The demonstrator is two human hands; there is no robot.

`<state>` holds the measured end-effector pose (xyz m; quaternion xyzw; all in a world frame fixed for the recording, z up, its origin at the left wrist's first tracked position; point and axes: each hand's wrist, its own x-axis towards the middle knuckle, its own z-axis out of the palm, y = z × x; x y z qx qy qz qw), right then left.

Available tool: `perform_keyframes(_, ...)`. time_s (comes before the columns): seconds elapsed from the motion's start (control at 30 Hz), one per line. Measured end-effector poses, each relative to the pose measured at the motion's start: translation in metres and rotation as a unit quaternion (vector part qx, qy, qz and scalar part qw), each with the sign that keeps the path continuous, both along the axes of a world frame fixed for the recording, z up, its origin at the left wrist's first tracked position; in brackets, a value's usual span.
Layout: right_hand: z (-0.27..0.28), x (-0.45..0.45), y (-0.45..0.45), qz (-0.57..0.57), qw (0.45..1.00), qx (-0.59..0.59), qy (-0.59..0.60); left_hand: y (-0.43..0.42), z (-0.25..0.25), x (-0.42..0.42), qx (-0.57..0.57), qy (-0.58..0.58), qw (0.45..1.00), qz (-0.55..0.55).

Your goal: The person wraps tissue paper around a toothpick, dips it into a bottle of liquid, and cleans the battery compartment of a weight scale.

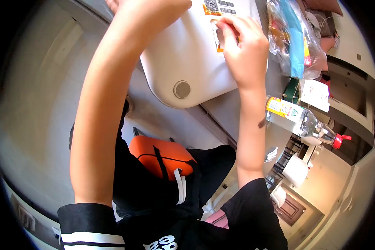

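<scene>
Left forearm [98, 116] is closest, left hand [168, 6] too cropped to tell its fingers, right hand [249, 45] has fingers pinched together on the label [219, 50] of the white casing [196, 58] at top centre, rounded end aimed down-frame, long axis probably up-down, likely stiff, slick, heavyish, so grab both sides.

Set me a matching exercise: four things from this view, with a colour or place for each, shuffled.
Things
1. Bottle cap
2. Round disc
3. Strapped case
4. Right hand

Colours and places
A. Orange, near the black-clothed legs
B. At the orange-edged label
C. Red
D. Grey, near the rounded corner of the white casing

Right pairs: 1-C, 2-D, 3-A, 4-B
</scene>
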<state>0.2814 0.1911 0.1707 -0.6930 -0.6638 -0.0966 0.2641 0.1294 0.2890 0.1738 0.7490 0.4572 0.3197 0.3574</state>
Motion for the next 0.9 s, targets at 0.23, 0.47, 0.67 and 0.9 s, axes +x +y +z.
perform_keyframes(0.23,-0.001,-0.004,-0.006,0.013,1.000,0.011,-0.010,-0.004,-0.003,0.010,0.021,-0.024,0.996,0.086)
perform_keyframes(0.47,-0.002,-0.005,-0.007,0.014,0.999,0.011,0.030,-0.002,-0.003,0.013,-0.011,-0.012,0.995,0.095)
perform_keyframes(0.67,0.000,-0.002,0.000,0.004,1.000,0.001,0.010,0.011,-0.011,0.009,-0.045,0.037,0.998,0.031)
perform_keyframes(0.9,-0.001,-0.005,0.001,0.002,0.999,-0.002,0.036,0.003,-0.011,0.011,0.000,-0.015,0.997,0.071)
